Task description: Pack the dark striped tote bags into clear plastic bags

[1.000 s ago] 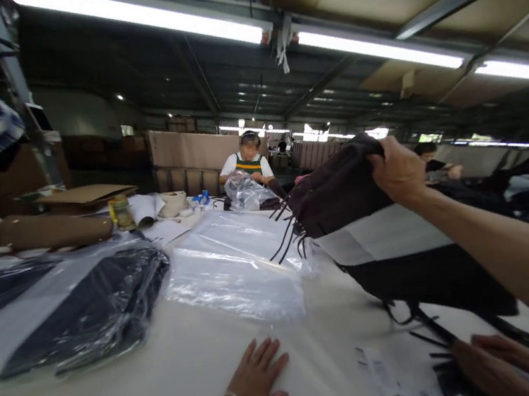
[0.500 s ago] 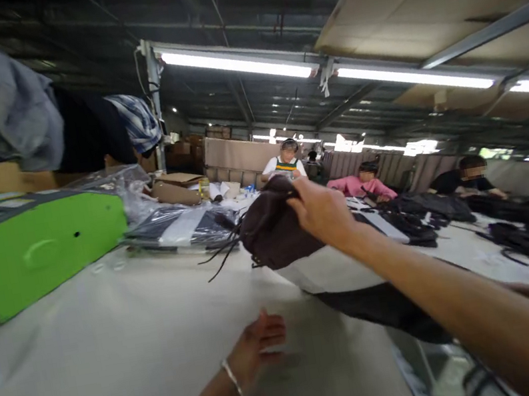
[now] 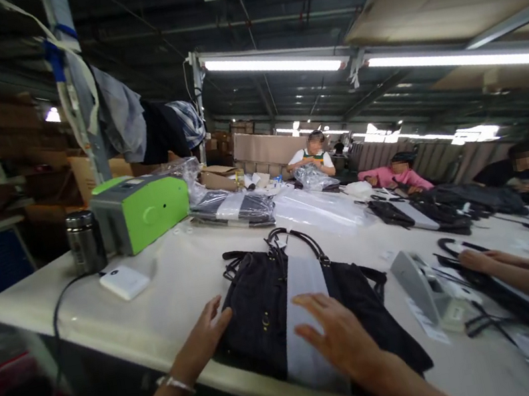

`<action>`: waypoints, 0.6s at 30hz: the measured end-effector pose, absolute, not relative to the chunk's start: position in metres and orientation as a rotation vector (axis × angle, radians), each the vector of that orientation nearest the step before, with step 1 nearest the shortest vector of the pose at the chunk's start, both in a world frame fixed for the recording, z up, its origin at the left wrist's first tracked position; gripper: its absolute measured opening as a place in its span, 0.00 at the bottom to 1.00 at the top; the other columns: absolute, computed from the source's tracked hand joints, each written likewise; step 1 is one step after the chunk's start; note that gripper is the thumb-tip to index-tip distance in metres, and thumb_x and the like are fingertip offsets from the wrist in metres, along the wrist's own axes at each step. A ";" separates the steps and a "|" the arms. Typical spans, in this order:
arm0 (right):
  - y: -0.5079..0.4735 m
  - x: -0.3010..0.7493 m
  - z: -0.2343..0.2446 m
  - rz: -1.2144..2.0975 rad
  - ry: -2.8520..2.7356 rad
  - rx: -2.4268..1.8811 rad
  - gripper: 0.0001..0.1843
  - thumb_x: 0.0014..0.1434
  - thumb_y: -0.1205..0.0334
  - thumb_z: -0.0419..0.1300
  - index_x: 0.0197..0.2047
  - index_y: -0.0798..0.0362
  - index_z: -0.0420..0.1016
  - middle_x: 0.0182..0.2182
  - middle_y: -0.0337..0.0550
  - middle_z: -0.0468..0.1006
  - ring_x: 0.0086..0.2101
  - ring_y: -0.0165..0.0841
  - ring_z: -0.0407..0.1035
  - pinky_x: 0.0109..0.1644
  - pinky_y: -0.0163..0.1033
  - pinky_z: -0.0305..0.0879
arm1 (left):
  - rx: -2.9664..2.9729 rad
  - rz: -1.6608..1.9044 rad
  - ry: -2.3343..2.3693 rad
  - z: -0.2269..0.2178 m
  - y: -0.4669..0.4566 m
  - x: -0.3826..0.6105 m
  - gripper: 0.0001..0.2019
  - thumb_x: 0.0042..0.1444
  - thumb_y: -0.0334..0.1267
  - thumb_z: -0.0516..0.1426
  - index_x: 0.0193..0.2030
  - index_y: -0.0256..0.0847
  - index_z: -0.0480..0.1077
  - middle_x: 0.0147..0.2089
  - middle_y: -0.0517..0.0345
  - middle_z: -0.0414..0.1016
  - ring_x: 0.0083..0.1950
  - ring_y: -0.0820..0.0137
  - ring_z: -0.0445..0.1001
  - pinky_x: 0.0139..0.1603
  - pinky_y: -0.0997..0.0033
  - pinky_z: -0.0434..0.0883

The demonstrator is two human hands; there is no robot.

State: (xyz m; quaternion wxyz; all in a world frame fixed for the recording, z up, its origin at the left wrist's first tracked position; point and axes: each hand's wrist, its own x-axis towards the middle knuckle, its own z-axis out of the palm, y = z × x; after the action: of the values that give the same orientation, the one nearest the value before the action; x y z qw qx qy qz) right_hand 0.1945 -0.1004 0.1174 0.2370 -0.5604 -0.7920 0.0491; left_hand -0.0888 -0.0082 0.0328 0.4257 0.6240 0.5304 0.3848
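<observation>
A black handbag [image 3: 262, 303] with a white paper band [image 3: 304, 313] round its middle lies flat on the white table [image 3: 178, 287] near the front edge. My left hand [image 3: 202, 340] rests open at the bag's left side, fingers touching it. My right hand [image 3: 341, 337] lies open and flat on the paper band and the bag's near part. The bag's handles [image 3: 296, 240] point away from me.
A green and grey machine [image 3: 139, 209], a steel flask [image 3: 84, 242] and a white power bank [image 3: 125, 282] stand at the left. Bagged dark goods [image 3: 236, 208] and clear plastic bags [image 3: 322, 208] lie farther back. Another person's forearm [image 3: 503, 263] reaches in at the right; several people work beyond.
My right hand held the bag up in the air; now the bag lies flat on the table near the edge, both hands open on it. The view has swung left.
</observation>
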 end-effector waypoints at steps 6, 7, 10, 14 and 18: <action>-0.105 0.339 0.028 -0.119 -1.826 -2.067 0.32 0.63 0.46 0.47 0.63 0.56 0.66 0.63 0.53 0.66 0.64 0.48 0.56 0.67 0.59 0.52 | 2.113 0.831 1.737 -0.019 -0.010 -0.072 0.28 0.64 0.49 0.45 0.67 0.38 0.59 0.68 0.46 0.63 0.71 0.56 0.55 0.71 0.48 0.48; -0.107 0.349 0.006 -0.102 -1.847 -2.101 0.32 0.61 0.46 0.48 0.62 0.55 0.67 0.63 0.53 0.66 0.64 0.49 0.55 0.67 0.61 0.51 | 2.151 0.796 1.792 -0.027 -0.011 -0.072 0.27 0.64 0.47 0.44 0.67 0.39 0.60 0.68 0.47 0.63 0.71 0.56 0.54 0.71 0.47 0.47; -0.113 0.356 -0.037 -0.106 -1.843 -2.052 0.31 0.62 0.45 0.48 0.63 0.51 0.66 0.64 0.49 0.65 0.66 0.46 0.53 0.68 0.59 0.51 | 2.236 0.691 1.830 -0.036 -0.012 -0.077 0.26 0.66 0.45 0.42 0.68 0.42 0.59 0.68 0.50 0.63 0.72 0.57 0.53 0.71 0.45 0.47; -0.115 0.358 -0.041 -0.054 -1.630 -1.965 0.32 0.63 0.43 0.45 0.63 0.52 0.65 0.63 0.50 0.66 0.64 0.42 0.58 0.68 0.52 0.55 | 2.242 0.654 1.880 -0.016 -0.012 -0.082 0.28 0.64 0.48 0.44 0.68 0.39 0.59 0.68 0.46 0.62 0.70 0.54 0.56 0.69 0.45 0.52; -0.121 0.378 -0.030 0.060 -1.374 -1.999 0.35 0.57 0.39 0.46 0.56 0.54 0.71 0.56 0.53 0.74 0.58 0.45 0.66 0.62 0.50 0.65 | 2.242 0.835 1.820 0.018 -0.016 -0.079 0.23 0.62 0.54 0.47 0.53 0.40 0.70 0.54 0.47 0.74 0.57 0.55 0.70 0.59 0.54 0.64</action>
State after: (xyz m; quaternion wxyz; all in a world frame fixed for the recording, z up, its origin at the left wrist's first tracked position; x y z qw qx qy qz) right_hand 0.3781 -0.1211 -0.0304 0.3500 -0.7718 -0.5304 0.0233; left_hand -0.0793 -0.0163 0.0176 0.0676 0.7442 0.6040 0.2770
